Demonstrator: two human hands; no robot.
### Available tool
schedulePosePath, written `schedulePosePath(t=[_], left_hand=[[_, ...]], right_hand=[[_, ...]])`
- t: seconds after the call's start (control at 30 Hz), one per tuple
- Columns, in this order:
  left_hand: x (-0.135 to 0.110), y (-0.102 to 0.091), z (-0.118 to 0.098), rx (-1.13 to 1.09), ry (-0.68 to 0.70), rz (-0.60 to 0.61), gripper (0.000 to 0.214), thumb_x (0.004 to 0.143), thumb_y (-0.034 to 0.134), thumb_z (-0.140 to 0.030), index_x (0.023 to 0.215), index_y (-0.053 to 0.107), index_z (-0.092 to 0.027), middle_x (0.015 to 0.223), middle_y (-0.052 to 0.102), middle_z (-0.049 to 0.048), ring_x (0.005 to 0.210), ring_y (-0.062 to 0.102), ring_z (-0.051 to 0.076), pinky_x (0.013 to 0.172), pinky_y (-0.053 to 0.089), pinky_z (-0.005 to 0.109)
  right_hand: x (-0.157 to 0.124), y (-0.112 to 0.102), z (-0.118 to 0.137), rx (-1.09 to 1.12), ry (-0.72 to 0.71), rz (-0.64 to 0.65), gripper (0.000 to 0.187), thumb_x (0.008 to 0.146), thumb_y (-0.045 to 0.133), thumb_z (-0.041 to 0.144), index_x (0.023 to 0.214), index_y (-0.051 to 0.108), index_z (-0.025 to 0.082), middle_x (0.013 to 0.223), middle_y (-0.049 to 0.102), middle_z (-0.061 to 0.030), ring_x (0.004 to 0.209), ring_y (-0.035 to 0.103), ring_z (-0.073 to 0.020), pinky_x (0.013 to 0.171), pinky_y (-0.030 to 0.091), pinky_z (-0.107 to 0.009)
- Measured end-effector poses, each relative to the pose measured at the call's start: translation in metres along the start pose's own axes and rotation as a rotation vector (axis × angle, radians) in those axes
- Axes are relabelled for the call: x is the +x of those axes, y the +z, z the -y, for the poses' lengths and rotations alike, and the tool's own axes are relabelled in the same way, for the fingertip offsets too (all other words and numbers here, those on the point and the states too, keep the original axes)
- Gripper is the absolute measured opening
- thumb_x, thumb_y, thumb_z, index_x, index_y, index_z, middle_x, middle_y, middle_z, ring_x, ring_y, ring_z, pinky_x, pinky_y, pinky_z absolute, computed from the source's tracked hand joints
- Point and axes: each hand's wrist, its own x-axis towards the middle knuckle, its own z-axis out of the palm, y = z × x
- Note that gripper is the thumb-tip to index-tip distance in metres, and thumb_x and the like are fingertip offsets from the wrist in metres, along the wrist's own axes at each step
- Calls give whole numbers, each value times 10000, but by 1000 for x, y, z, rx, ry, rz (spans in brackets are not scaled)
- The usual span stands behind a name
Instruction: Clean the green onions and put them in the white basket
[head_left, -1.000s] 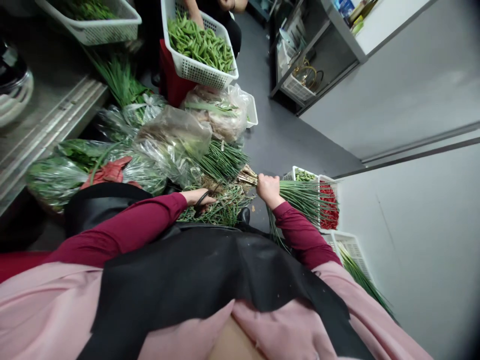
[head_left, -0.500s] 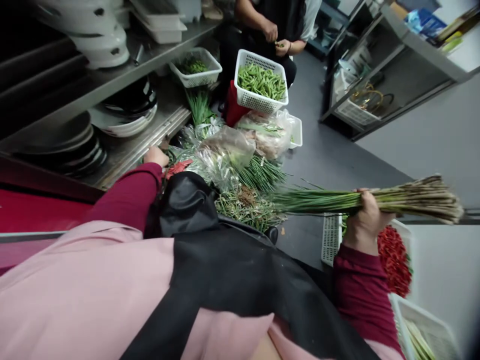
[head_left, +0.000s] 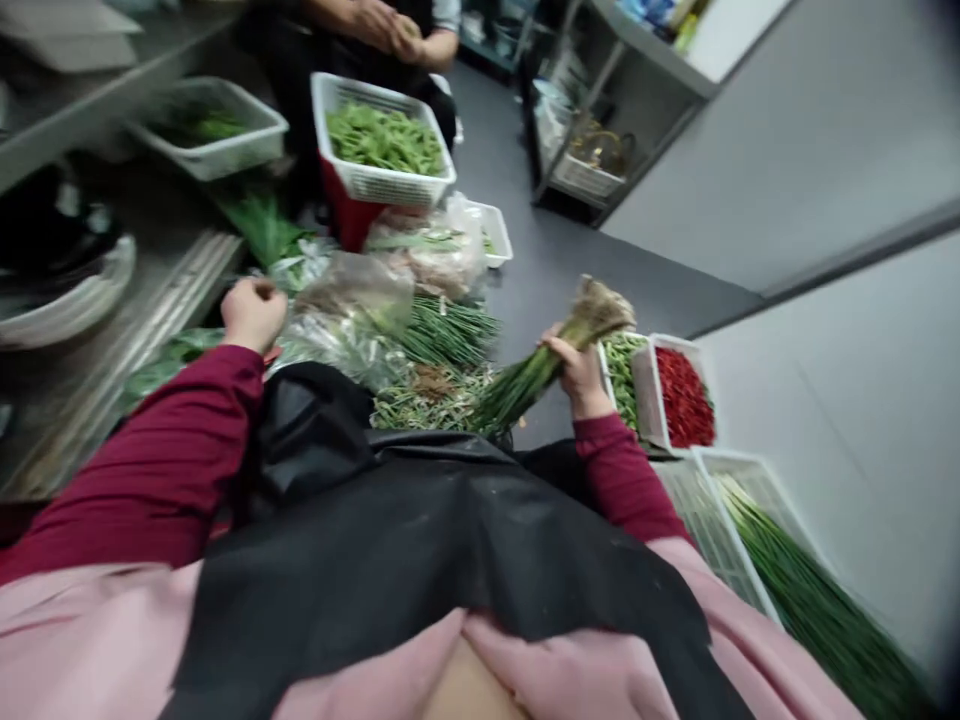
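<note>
My right hand (head_left: 574, 365) is wrapped round a bunch of chives (head_left: 536, 378). Its pale root ends point up and away, and its green leaves slant down over a pile of trimmings (head_left: 409, 405). My left hand (head_left: 255, 312) is raised on the left with curled fingers; whether anything is in them I cannot make out. Close to that hand lie clear plastic bags (head_left: 352, 295) with greens inside. Another heap of chives (head_left: 450, 330) rests on the floor between my hands, behind the trimmings.
A co-worker's hands (head_left: 390, 25) are together above a white basket of green peppers (head_left: 386, 140). On my right stand a basket of red chillies (head_left: 684, 395) and a crate (head_left: 739, 460) with long green stalks (head_left: 810, 590). A metal shelf (head_left: 150, 350) edges the left.
My right hand has brought the chives inward, turning them from level to slanted with roots up. My left hand has lifted from beside the bags. The view has swung right.
</note>
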Motion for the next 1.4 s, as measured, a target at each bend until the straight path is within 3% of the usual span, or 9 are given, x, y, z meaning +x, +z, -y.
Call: schedulePosePath(t=[0.03,0.17,0.23,0.33,0.43,0.63,0.83,1.07,1.4], left_hand=[[1,15,-30,-121,115,28,382,823,549,-265,1136,578,-47,1122,651,129,1057,574,224,1000,400,401],[-52,78,-133,-628,489,714,903,627,772,-449,1378,418,-95,1275,582,180,1182,539,300,1020,403,436],[-87,104,-154,-848,452,945,967,589,760,-574,1361,444,-87,1283,574,204,1245,490,346,1047,378,455],[-121,125,-151,-1085,253,1075,903,590,755,-600,1303,505,-106,1252,601,192,1225,509,360,1043,379,463],[-129,128,-131,-1076,98,1062,733,537,841,-407,1157,596,-103,1128,667,158,1100,586,335,1000,408,465],[-110,124,-107,-1165,-204,967,408,523,769,-221,899,674,-96,752,697,52,703,634,204,738,507,355],[-92,113,-94,-1231,-325,959,342,518,737,-194,838,708,-77,678,701,72,578,614,181,601,506,314],[-85,98,-81,-1239,-274,1067,382,554,706,-220,895,732,-49,780,735,143,712,681,262,663,547,368],[-78,82,-79,-1216,-113,1085,431,561,692,-233,955,731,-63,880,740,143,821,682,284,686,544,348]], right_hand=[[4,8,-1,68,28,115,216,666,688,341,776,625,166,777,632,-33,738,611,-164,747,509,-322],[13,54,-1,349,145,424,290,616,701,374,804,611,172,766,640,-22,758,625,-176,774,520,-331],[12,78,-1,415,205,399,325,601,717,382,824,624,165,797,663,-31,790,631,-185,820,517,-342],[8,105,-6,373,258,199,423,599,751,414,912,646,150,896,691,-50,861,636,-195,874,503,-342],[6,116,-16,197,248,110,522,638,744,500,996,645,133,1003,692,-74,957,624,-199,922,482,-324],[5,118,-27,-13,215,182,412,738,649,527,912,650,153,903,682,-42,869,609,-156,827,501,-283],[2,115,-21,106,263,192,300,677,714,398,860,652,167,758,632,0,638,562,-100,586,487,-224],[3,108,-23,347,421,375,360,616,776,315,926,658,174,770,643,-2,662,615,-115,656,514,-259],[-3,118,-23,80,252,199,239,641,718,313,804,608,178,633,591,36,563,532,-97,543,455,-232]])
